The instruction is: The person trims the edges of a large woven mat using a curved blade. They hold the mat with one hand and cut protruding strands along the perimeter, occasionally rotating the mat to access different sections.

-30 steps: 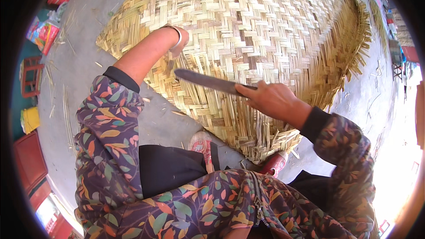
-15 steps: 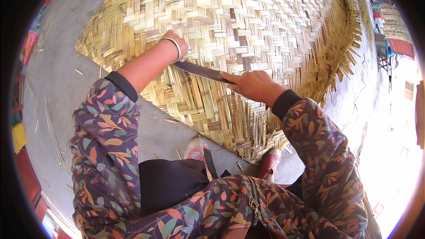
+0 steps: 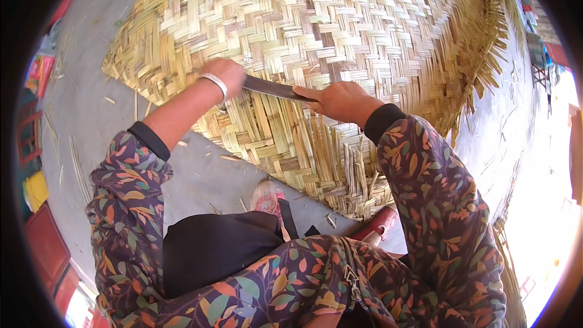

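A dark, long flat blade [image 3: 271,88], looking like a knife, lies slantwise between my hands, just above a woven mat [image 3: 273,18] of pale split strips. My right hand [image 3: 340,100] is closed on its right end, thumb stretched along it. My left hand [image 3: 223,75], with a pale bangle at the wrist, is closed in a fist where the blade's left end goes out of sight. Its fingertips are hidden, so whether it grips the blade or a strip cannot be told. Loose upright strips [image 3: 355,164] stick out near the mat's close corner.
Grey floor [image 3: 200,182] with scattered strip scraps runs along the mat's near and left sides. Frayed strip ends [image 3: 486,73] fringe its right edge. My red shoe [image 3: 376,223] stands by the near corner. A yellow object [image 3: 36,188] and red furniture [image 3: 47,237] are far left.
My left hand has moved left and slightly down, and my right hand a little left and up. The blade has shifted upward with them, and less of it shows.
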`<act>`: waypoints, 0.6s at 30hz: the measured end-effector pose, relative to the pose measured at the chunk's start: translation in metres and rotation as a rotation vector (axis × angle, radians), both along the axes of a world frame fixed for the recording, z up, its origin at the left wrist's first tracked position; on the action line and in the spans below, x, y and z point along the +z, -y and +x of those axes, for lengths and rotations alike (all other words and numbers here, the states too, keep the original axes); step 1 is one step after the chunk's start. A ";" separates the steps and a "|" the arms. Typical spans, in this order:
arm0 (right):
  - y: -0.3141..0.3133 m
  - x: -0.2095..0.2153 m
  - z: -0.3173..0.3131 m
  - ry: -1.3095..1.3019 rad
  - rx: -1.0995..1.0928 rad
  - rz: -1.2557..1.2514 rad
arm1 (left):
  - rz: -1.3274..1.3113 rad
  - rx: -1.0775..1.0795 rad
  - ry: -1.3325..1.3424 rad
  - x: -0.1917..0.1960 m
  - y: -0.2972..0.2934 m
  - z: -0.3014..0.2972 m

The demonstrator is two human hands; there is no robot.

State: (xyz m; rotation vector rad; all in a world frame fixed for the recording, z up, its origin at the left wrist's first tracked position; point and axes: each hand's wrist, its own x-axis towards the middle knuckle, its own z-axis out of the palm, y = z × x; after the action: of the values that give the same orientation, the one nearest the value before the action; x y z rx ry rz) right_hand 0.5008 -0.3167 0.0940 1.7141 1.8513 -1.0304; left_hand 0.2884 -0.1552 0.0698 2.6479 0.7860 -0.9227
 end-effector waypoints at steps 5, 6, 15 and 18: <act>-0.014 0.004 0.003 -0.044 -0.090 0.142 | -0.960 0.009 -0.032 0.000 0.108 -0.037; -0.011 0.008 0.007 -0.041 -0.062 0.139 | -1.044 -0.052 -0.084 0.004 0.120 -0.060; 0.053 0.072 0.038 -0.385 -0.455 0.126 | -0.654 1.267 0.714 -0.006 0.052 -0.120; 0.079 0.089 0.028 -0.777 -0.606 0.135 | -0.696 1.321 0.772 -0.014 0.040 -0.094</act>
State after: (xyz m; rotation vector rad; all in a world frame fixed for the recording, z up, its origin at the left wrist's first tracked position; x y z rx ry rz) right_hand 0.5287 -0.3958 0.1835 2.2280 1.8509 -2.0897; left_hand 0.1946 -0.1953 0.0562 1.1857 1.3087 0.1909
